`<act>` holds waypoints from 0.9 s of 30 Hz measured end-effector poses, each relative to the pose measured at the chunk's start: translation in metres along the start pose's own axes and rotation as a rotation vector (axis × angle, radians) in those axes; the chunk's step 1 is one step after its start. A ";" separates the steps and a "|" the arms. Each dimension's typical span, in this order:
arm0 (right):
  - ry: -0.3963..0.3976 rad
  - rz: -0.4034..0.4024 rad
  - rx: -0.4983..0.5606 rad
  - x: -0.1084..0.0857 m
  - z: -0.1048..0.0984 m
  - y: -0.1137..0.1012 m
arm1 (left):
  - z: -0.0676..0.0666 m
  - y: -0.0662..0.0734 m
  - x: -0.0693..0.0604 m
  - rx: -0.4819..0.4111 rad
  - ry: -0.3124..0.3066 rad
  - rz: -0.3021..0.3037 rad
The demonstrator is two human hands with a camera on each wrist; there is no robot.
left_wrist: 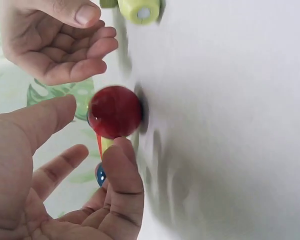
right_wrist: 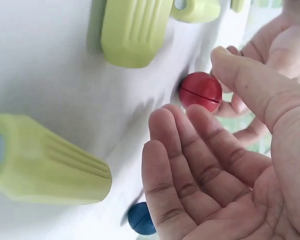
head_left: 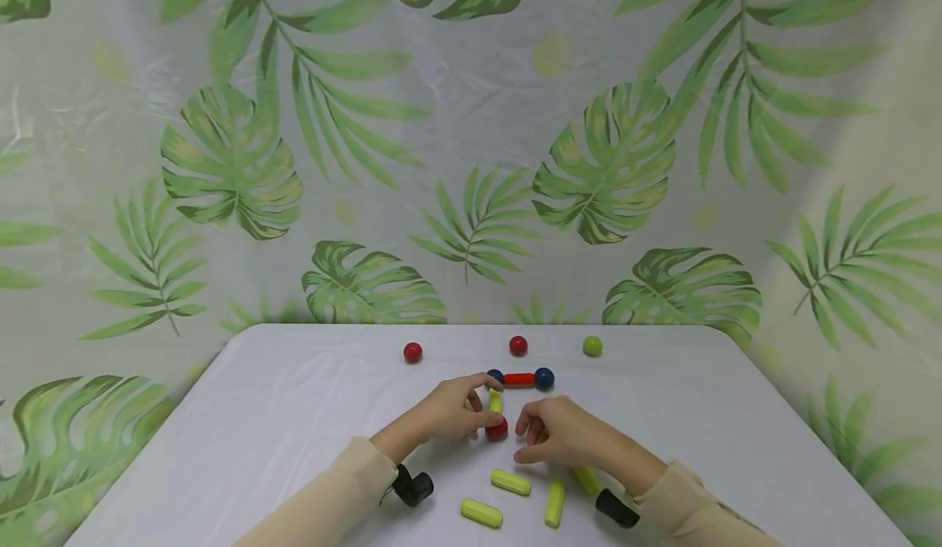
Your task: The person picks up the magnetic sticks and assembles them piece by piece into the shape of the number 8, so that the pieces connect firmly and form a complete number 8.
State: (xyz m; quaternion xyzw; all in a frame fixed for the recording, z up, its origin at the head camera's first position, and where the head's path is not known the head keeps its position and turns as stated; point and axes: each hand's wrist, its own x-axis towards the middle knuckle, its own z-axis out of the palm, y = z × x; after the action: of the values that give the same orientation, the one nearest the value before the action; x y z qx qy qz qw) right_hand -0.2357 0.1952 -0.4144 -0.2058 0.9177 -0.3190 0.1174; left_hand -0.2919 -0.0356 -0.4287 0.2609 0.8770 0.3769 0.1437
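My left hand (head_left: 450,408) reaches over a yellow stick (head_left: 495,401) whose near end meets a red ball (head_left: 497,428). In the left wrist view, a bent finger of the left hand (left_wrist: 85,185) touches the edge of the red ball (left_wrist: 115,112), and its other fingers are spread apart. My right hand (head_left: 562,432), holding nothing, hovers just right of that ball with loosely bent fingers. Beyond the left fingertips, a red stick (head_left: 519,379) joins two blue balls, the right one (head_left: 544,378) in plain sight and the left one (head_left: 495,377) partly covered by a finger.
Toward the front lie loose yellow sticks (head_left: 511,482) (head_left: 482,513) (head_left: 554,504), another (head_left: 587,480) partly under the right forearm. At the back are two red balls (head_left: 413,352) (head_left: 518,346) and a green ball (head_left: 592,346). A leaf-patterned sheet (head_left: 471,122) hangs behind the white table (head_left: 294,416).
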 end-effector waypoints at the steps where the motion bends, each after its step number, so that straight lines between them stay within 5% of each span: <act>1: -0.011 -0.001 0.003 -0.002 0.000 0.000 | 0.001 0.000 -0.002 0.001 -0.011 0.005; 8: -0.080 0.000 0.014 -0.009 0.003 0.001 | 0.009 -0.002 -0.011 -0.030 -0.061 0.019; 27: -0.146 -0.033 0.049 -0.009 0.012 -0.009 | 0.017 -0.008 -0.013 -0.126 -0.002 0.032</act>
State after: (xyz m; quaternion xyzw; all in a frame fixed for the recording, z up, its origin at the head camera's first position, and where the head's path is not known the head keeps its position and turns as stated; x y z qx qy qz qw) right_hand -0.2208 0.1867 -0.4167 -0.2407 0.8951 -0.3275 0.1835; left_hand -0.2764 -0.0376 -0.4449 0.2660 0.8472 0.4331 0.1548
